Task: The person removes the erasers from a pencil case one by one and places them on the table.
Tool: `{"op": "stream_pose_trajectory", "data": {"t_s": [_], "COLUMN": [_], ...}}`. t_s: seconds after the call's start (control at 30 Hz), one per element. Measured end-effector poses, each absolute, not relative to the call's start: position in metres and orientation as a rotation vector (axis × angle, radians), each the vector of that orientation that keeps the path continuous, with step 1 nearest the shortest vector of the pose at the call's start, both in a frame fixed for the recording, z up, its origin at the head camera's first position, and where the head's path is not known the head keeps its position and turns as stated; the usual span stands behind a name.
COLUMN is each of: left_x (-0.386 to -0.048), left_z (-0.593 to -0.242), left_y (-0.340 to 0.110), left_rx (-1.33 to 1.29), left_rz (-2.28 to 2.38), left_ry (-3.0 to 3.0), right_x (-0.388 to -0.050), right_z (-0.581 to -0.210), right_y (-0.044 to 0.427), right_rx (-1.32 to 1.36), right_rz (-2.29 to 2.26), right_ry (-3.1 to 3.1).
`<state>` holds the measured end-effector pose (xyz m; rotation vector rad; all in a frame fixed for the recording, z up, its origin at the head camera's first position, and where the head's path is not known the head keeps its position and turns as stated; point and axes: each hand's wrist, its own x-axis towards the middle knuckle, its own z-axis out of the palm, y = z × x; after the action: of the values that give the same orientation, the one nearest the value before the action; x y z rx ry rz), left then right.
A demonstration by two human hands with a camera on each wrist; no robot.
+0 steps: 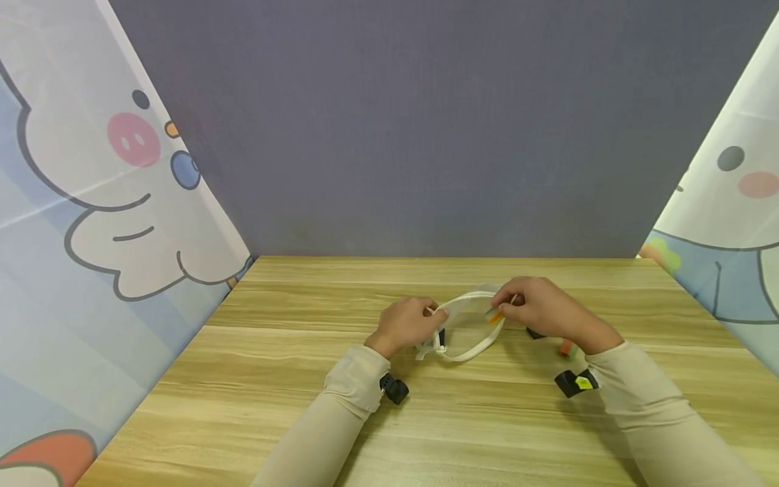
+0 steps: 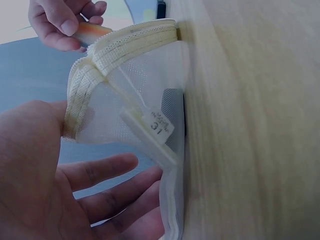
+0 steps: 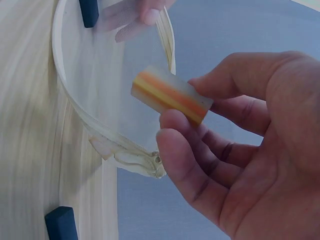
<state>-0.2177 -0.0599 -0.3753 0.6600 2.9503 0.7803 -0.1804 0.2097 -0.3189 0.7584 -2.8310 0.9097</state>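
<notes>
A white mesh zip bag (image 1: 471, 353) lies on the table with its zipped mouth spread into a wide loop. My left hand (image 1: 409, 323) grips the loop's left edge, thumb at the rim and the other fingers behind the mesh. Between the thumb and fingertips of my right hand (image 1: 535, 308) is a small striped block (image 3: 170, 95), orange, yellow and whitish, possibly an eraser. It is held at the right side of the bag's mouth. A dark block (image 3: 89, 12) shows within the loop, near the left fingers. A small tag (image 2: 159, 125) with print hangs at the mesh.
On the wooden table (image 1: 243, 392), a dark block (image 1: 535, 333) and a red and green block (image 1: 567, 348) lie below my right hand and forearm. A grey panel (image 1: 389, 135) rises behind the table, with cartoon-printed sheets (image 1: 79, 223) at both sides.
</notes>
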Motion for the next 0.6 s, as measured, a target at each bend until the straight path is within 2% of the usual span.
{"op": "stream_pose_trajectory", "data": {"t_s": [0.6], "left_x": [-0.218], "left_z": [-0.374], "left_y": [-0.062], "left_rx": [0.664], "left_rz": [0.78], "left_ry": [2.949], "right_x": [-0.182], "right_z": [-0.314], "right_y": [0.227], "right_rx": [0.66], "right_rz": [0.975], "right_ry": [-2.842]}}
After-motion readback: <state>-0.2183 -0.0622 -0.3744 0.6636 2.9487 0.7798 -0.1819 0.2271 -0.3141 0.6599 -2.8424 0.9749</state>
